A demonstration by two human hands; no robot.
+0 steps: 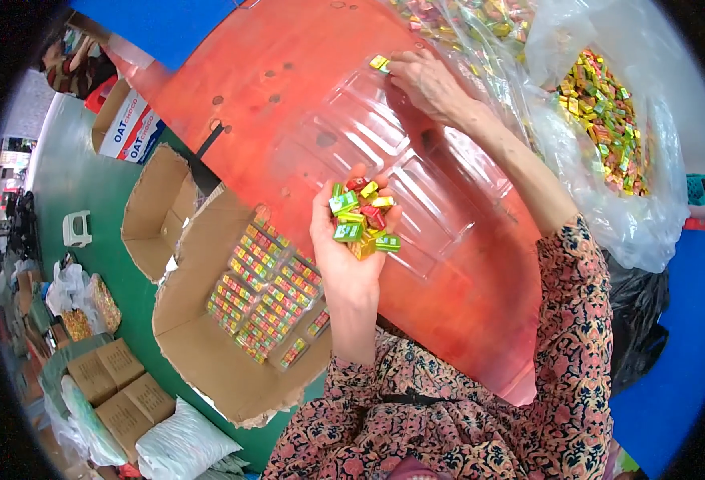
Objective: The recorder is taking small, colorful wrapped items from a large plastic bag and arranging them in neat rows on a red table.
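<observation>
My left hand (344,256) is cupped palm up over the red table (264,72) and holds a heap of small wrapped candies (362,218) in green, yellow and red. My right hand (426,80) reaches to the far end of a clear plastic compartment tray (440,212) lying on the table, its fingertips pinching a single yellow-green candy (379,62) at the tray's corner. The tray's compartments look bare.
Clear plastic bags full of loose candies (604,120) sit at the table's far right. An open cardboard box (208,352) on the green floor to the left holds filled candy trays (264,292). More cartons (116,384), bags and a white stool (76,228) stand further left.
</observation>
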